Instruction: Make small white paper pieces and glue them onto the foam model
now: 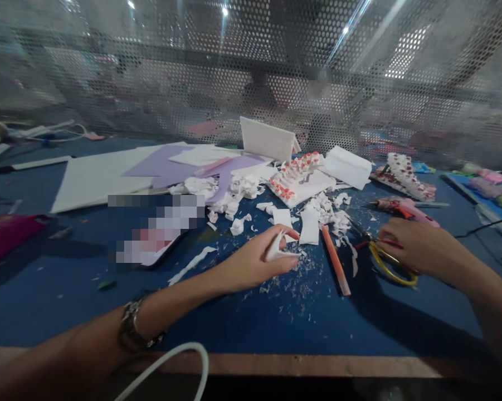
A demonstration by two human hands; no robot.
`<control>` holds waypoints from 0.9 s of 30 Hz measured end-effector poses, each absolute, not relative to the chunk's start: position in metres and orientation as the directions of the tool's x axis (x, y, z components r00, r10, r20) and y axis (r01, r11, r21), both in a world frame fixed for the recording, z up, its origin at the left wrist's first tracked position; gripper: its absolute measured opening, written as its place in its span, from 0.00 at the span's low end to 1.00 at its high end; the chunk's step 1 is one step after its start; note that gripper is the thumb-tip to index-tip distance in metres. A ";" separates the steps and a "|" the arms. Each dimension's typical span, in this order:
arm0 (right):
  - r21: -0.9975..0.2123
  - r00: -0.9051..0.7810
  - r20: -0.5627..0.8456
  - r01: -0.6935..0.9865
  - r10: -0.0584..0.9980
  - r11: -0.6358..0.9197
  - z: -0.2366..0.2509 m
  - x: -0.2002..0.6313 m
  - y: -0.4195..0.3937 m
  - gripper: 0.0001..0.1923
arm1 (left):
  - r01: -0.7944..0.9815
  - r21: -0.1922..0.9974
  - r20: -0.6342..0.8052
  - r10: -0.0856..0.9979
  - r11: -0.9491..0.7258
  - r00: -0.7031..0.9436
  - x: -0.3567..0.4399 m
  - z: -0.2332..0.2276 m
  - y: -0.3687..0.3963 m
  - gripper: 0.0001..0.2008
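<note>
My left hand (262,257) curls around a small folded piece of white paper (277,250), thumb and fingers pinching it above the blue table. Over on the right, my right hand (412,242) is closed at the handles of a pair of scissors (390,268), whose yellow loop shows below the fingers; the blades point away to the left. An orange marker-like stick (335,262) lies between the hands. Two small white paper rectangles, one of them a flat slip (309,225), rest just beyond my left hand. Fine white shreds are scattered under it.
Crumpled paper scraps (234,195) and white and purple sheets (150,167) spread across the back. A red-dotted white paper piece (296,178) stands there. A pink glue gun (413,211) lies at right, a phone (162,239) at left. Perforated metal (192,72) rises behind.
</note>
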State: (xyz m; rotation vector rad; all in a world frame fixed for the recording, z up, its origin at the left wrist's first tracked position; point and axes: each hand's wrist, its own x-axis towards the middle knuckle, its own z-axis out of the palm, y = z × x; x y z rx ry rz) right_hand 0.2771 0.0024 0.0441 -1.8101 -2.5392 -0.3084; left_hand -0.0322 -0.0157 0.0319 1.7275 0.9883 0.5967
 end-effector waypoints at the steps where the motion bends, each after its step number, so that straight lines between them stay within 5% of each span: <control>1: 0.133 -0.354 0.152 0.932 0.923 0.336 0.049 0.269 0.000 0.14 | 0.351 0.921 -0.053 0.840 -0.168 0.540 -0.032 0.032 -0.017 0.21; 7: -0.259 -0.648 0.052 0.726 0.759 0.637 0.067 0.196 -0.017 0.17 | 0.510 0.734 0.143 0.836 -0.449 0.530 -0.030 0.030 -0.021 0.33; 13: -0.525 -0.732 0.089 0.542 0.675 0.657 0.061 0.156 -0.015 0.14 | 0.541 0.477 0.358 0.715 -0.693 0.601 -0.035 0.018 -0.020 0.41; 20: -0.577 -0.732 0.208 0.445 0.649 0.685 0.054 0.154 -0.011 0.10 | 0.562 0.280 0.428 0.626 -0.778 0.652 -0.034 0.009 -0.022 0.39; 27: -0.549 -0.702 0.270 0.451 0.659 0.704 0.051 0.162 -0.008 0.11 | 0.366 0.425 0.677 0.559 -0.828 0.479 -0.035 0.006 -0.012 0.19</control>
